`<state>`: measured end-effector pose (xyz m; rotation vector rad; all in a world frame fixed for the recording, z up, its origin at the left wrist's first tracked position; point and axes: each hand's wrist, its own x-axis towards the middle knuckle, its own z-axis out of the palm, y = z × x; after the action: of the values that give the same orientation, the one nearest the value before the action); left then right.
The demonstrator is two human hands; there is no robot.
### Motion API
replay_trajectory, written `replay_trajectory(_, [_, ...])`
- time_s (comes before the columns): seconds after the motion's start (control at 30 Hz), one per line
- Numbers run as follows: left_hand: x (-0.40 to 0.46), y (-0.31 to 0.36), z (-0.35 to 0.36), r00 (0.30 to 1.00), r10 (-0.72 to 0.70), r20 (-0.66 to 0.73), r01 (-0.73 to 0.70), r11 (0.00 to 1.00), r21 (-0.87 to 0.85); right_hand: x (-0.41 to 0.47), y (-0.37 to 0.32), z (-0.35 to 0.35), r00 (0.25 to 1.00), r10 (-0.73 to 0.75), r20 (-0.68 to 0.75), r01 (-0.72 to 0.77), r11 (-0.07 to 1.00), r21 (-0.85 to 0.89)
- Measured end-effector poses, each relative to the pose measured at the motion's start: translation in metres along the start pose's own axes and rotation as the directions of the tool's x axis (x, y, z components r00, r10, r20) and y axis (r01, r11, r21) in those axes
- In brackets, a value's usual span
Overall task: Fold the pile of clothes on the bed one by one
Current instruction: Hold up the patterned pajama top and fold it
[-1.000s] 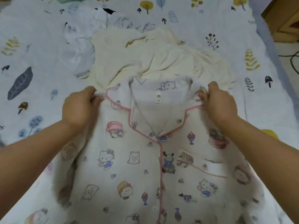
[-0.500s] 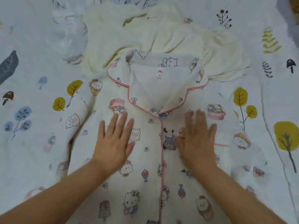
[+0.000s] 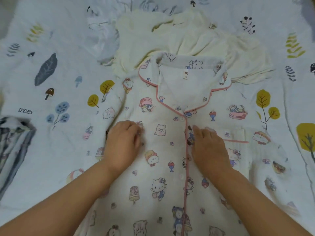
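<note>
A white pajama shirt (image 3: 160, 160) with cartoon prints and pink piping lies front up on the bed, its collar pointing away from me and its buttoned placket running down the middle. My left hand (image 3: 122, 145) rests palm down on the shirt's chest left of the placket, fingertips bent and blurred. My right hand (image 3: 209, 147) presses palm down just right of the placket, beside the chest pocket, with its fingers stretched forward. Neither hand grips the cloth. The shirt's sleeves lie out to both sides, partly rumpled.
A crumpled cream garment (image 3: 196, 40) lies just beyond the collar, with a pale white-grey garment (image 3: 104, 41) to its left. A folded striped grey piece (image 3: 13, 147) sits at the left edge. The bedsheet (image 3: 51, 133) has leaf and tree prints.
My hands let go of the shirt's shoulders, came down flat on its chest and stay there. My left fingers have bent inward. The view has shifted, bringing the folded piece into sight at left.
</note>
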<state>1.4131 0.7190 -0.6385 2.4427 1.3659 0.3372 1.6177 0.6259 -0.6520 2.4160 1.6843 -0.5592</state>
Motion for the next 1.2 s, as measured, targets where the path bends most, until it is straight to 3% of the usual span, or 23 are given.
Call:
replay_trajectory(0.07, [-0.008, -0.017, -0.017, 0.988, -0.082, -0.130, 0.086, 0.996, 0.019, -0.008, -0.023, -0.007, 0.996, -0.093, 0.001, 0.093, 0.995, 0.020])
replay_trajectory(0.17, [-0.020, -0.053, -0.031, 0.914, -0.368, -0.172, 0.379, 0.925, 0.034, -0.018, -0.059, -0.007, 0.974, -0.224, 0.030, 0.222, 0.973, 0.061])
replay_trajectory(0.2, [-0.025, -0.065, -0.032, 0.860, -0.494, -0.130, 0.499, 0.866, 0.011, -0.021, -0.072, -0.006, 0.967, -0.254, 0.036, 0.251, 0.965, 0.076])
replay_trajectory(0.27, [-0.036, -0.085, -0.033, 0.697, -0.711, 0.089, 0.716, 0.697, -0.044, -0.026, -0.097, 0.000, 0.951, -0.305, 0.055, 0.299, 0.948, 0.106])
replay_trajectory(0.3, [-0.042, -0.091, -0.035, 0.615, -0.756, 0.225, 0.784, 0.616, -0.074, -0.028, -0.110, 0.003, 0.944, -0.323, 0.071, 0.313, 0.941, 0.126])
replay_trajectory(0.37, [-0.054, -0.100, -0.038, 0.538, -0.745, 0.395, 0.841, 0.508, -0.187, -0.031, -0.136, 0.011, 0.933, -0.343, 0.109, 0.322, 0.930, 0.176])
replay_trajectory(0.4, [-0.059, -0.104, -0.040, 0.556, -0.733, 0.392, 0.831, 0.507, -0.229, -0.033, -0.150, 0.015, 0.931, -0.343, 0.121, 0.314, 0.926, 0.210])
replay_trajectory(0.5, [-0.063, -0.108, -0.054, 0.688, -0.679, 0.257, 0.726, 0.638, -0.258, -0.040, -0.187, 0.021, 0.939, -0.297, 0.173, 0.204, 0.887, 0.414])
replay_trajectory(0.6, [-0.058, -0.105, -0.082, 0.768, -0.611, 0.191, 0.634, 0.684, -0.361, -0.049, -0.214, 0.021, 0.946, -0.268, 0.180, 0.080, 0.734, 0.674])
replay_trajectory(0.7, [-0.051, -0.097, -0.117, 0.812, -0.557, 0.171, 0.567, 0.687, -0.455, -0.063, -0.235, 0.006, 0.931, -0.321, 0.172, -0.051, 0.353, 0.934])
replay_trajectory(0.77, [-0.046, -0.086, -0.142, 0.816, -0.542, 0.203, 0.548, 0.610, -0.572, -0.071, -0.248, -0.006, 0.908, -0.377, 0.184, -0.172, 0.065, 0.983])
replay_trajectory(0.83, [-0.043, -0.072, -0.160, 0.824, -0.501, 0.265, 0.527, 0.505, -0.684, -0.076, -0.254, -0.020, 0.897, -0.410, 0.164, -0.230, -0.117, 0.966])
replay_trajectory(0.9, [-0.041, -0.055, -0.173, 0.854, -0.402, 0.330, 0.500, 0.460, -0.734, -0.079, -0.248, -0.040, 0.920, -0.376, 0.113, -0.175, -0.136, 0.975])
replay_trajectory(0.97, [-0.040, -0.039, -0.180, 0.881, -0.260, 0.395, 0.472, 0.447, -0.760, -0.082, -0.228, -0.058, 0.965, -0.261, 0.032, -0.034, -0.004, 0.999])
replay_trajectory(1.03, [-0.037, -0.027, -0.180, 0.893, -0.162, 0.420, 0.445, 0.453, -0.772, -0.086, -0.196, -0.071, 0.984, -0.177, -0.018, 0.025, 0.035, 0.999])
replay_trajectory(1.2, [-0.025, -0.020, -0.134, 0.886, -0.301, 0.353, 0.462, 0.646, -0.608, -0.093, -0.107, -0.074, 0.984, -0.024, 0.179, -0.178, 0.054, 0.983])
